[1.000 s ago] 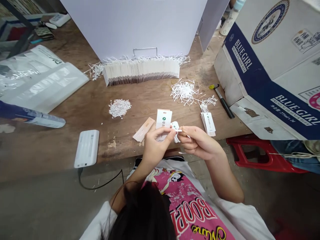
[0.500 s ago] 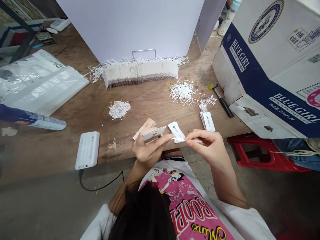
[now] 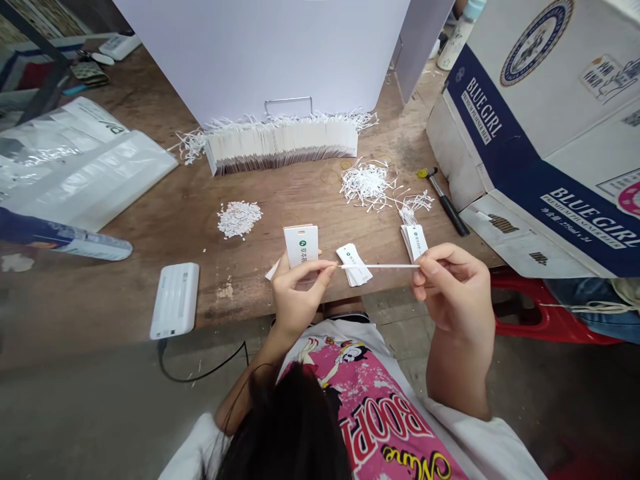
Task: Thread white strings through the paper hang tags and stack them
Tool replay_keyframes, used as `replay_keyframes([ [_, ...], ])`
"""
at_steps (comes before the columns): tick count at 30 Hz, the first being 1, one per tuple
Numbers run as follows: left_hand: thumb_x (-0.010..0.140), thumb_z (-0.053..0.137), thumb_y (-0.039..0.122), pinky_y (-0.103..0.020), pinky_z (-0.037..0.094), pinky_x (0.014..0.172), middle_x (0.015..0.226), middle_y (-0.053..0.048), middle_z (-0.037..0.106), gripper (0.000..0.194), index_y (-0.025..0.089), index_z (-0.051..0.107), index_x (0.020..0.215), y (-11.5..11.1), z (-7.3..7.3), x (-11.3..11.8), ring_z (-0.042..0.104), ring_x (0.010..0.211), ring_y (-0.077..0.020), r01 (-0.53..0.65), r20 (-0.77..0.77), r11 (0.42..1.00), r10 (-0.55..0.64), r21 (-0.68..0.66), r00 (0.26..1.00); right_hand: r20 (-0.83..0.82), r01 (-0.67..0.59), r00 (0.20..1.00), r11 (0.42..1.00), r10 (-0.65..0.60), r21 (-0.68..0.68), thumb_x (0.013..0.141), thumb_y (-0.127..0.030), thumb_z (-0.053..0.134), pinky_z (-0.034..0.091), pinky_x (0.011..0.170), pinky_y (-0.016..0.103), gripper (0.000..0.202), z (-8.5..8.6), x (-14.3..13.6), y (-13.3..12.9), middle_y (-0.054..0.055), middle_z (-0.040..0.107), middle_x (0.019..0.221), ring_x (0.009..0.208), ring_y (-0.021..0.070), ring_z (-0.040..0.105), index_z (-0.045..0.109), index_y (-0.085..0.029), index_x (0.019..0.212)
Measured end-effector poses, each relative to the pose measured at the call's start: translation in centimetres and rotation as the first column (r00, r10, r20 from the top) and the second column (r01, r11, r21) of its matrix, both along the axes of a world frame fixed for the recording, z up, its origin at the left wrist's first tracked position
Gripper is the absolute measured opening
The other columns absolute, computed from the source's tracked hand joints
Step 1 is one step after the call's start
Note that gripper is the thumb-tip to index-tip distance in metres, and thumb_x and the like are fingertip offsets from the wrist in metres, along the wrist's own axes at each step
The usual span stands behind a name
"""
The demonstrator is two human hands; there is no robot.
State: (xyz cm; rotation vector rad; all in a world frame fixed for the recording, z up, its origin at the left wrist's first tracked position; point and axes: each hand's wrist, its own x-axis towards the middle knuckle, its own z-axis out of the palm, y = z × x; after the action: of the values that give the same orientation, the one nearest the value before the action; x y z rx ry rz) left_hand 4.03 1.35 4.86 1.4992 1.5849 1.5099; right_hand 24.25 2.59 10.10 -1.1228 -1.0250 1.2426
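My left hand (image 3: 299, 297) is closed round some white hang tags (image 3: 302, 243), which stand upright with a green logo and a punched slot at the top. Its thumb and forefinger also pinch one end of a white tag string (image 3: 383, 266). The other end is between the fingertips of my right hand (image 3: 457, 287), and the string runs straight and level between both hands. Just behind it lies a fanned stack of tags (image 3: 353, 259). Close to my right fingers is a bundle of tags with strings attached (image 3: 413, 239).
A pile of loose strings (image 3: 369, 185) and a heap of small white pieces (image 3: 239, 219) lie farther back. Behind them stands a long row of strung tags (image 3: 283, 148). A beer carton (image 3: 520, 173) and a black-handled tool (image 3: 450, 212) are right; a power bank (image 3: 175, 300) is left.
My right hand has moved right and drawn the string out straight. The tags in my left hand have tipped upright, so their printed face shows.
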Motion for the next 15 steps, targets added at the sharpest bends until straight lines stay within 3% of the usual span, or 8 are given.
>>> replay_keyframes([
  [4, 0.076, 0.072, 0.026, -0.032, 0.056, 0.077, 0.092, -0.004, 0.067, 0.006, 0.022, 0.076, 0.077, 0.1, -0.6, -0.2, 0.066, 0.086, -0.0175, 0.0, 0.024, 0.999, 0.001, -0.046, 1.0, -0.153, -0.031, 0.988, 0.999, 0.027, -0.028, 0.077, -0.03, 0.072, 0.032, 0.035, 0.021, 0.014, 0.0, 0.1, 0.2, -0.005, 0.057, 0.052, 0.035, 0.0077, 0.045, 0.059, -0.022, 0.076],
  [9, 0.075, 0.071, 0.026, -0.034, 0.056, 0.08, 0.091, -0.005, 0.069, 0.007, 0.02, 0.075, 0.074, 0.1, -1.0, -0.2, 0.067, 0.089, -0.0199, 0.05, 0.091, 0.991, -0.039, -0.122, 0.995, -0.216, -0.105, 0.973, 0.991, 0.086, -0.081, 0.075, -0.039, 0.072, 0.027, 0.033, 0.022, 0.024, -0.3, 0.4, 0.5, -0.007, 0.055, 0.051, 0.031, 0.007, 0.037, 0.052, -0.025, 0.076],
  [15, 0.074, 0.07, 0.023, -0.032, 0.057, 0.075, 0.078, -0.004, 0.072, 0.006, 0.02, 0.074, 0.07, -0.3, -1.4, 0.3, 0.069, 0.085, -0.021, 0.138, 0.169, 0.972, -0.106, -0.192, 0.98, -0.254, -0.162, 0.958, 0.983, 0.134, -0.092, 0.069, -0.042, 0.075, 0.024, 0.032, 0.022, 0.024, -1.2, 0.6, 0.9, -0.004, 0.063, 0.056, 0.036, 0.0097, 0.043, 0.062, -0.028, 0.083],
])
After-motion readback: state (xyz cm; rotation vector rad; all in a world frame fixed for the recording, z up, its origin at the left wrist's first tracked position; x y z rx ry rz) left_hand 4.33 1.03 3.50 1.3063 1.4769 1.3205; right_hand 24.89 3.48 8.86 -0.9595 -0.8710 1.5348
